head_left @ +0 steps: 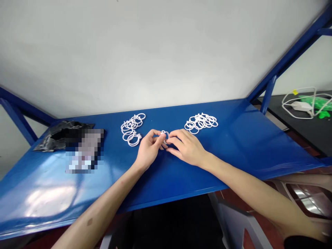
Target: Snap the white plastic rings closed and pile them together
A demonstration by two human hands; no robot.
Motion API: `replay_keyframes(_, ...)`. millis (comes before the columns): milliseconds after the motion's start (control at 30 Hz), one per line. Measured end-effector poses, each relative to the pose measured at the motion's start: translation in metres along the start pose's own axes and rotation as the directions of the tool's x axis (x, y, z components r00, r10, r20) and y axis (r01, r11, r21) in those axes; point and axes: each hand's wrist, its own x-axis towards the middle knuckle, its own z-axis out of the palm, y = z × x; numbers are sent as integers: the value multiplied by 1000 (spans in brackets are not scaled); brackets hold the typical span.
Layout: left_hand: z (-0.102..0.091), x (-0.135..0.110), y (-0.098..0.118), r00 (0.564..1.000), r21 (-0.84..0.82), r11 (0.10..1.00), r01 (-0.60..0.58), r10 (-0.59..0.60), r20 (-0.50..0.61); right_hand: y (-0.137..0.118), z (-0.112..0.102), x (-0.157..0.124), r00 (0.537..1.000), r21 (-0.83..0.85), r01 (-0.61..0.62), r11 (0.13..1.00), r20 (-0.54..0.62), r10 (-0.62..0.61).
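Between my two hands, just above the blue table [166, 183], is a white curtain ring [165, 132], partly covered by fingers. My left hand [149, 148] pinches it between thumb and fingers. From the other side, the fingers of my right hand [189, 147] close on the same ring. A loose pile of similar white rings [129, 127] lies beyond my left hand, and a second pile of white rings [201, 121] lies beyond my right hand. Small knobs or catches show on some of them.
A black plastic bag [55, 135] lies at the table's left, beside a pixelated item [86, 148]. Blue frame bars [269, 91] slope up at both sides. A dark side table [308, 128] at right bears green items and white wire. Below is a chair [241, 221].
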Motion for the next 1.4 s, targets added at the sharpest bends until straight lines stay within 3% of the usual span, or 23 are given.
replay_keyframes(100, 0, 0, 1, 1000, 14, 1000, 18, -18, 12, -3, 4, -1, 999, -36, 47, 998, 2, -47)
replay_keyframes(300, -1, 0, 3, 998, 57, 998, 14, -17, 59, -2, 7, -3, 999, 34, 3, 999, -32, -2)
replay_keyframes(500, -2, 0, 2, 998, 69, 998, 5, -10, 66, -1, 8, -4, 995, 190, -88, 978, -32, 96)
replay_keyframes(700, 0, -1, -1, 995, 195, 981, -7, -13, 98, 3, 10, -4, 971, 262, -221, 939, -31, 237)
replay_keyframes(1000, -2, 0, -6, 997, 309, 950, -51, 65, -35, 15, 5, -1, 901, 415, -399, 818, 13, 433)
replay_keyframes(1167, -1, 0, -3, 996, 245, 968, -47, 27, 87, 12, 1, 0, 927, 423, -351, 835, 31, 374)
replay_keyframes(1400, -1, -3, -8, 994, 332, 942, -54, 20, 106, 15, 5, -7, 973, 416, -227, 881, 53, 226)
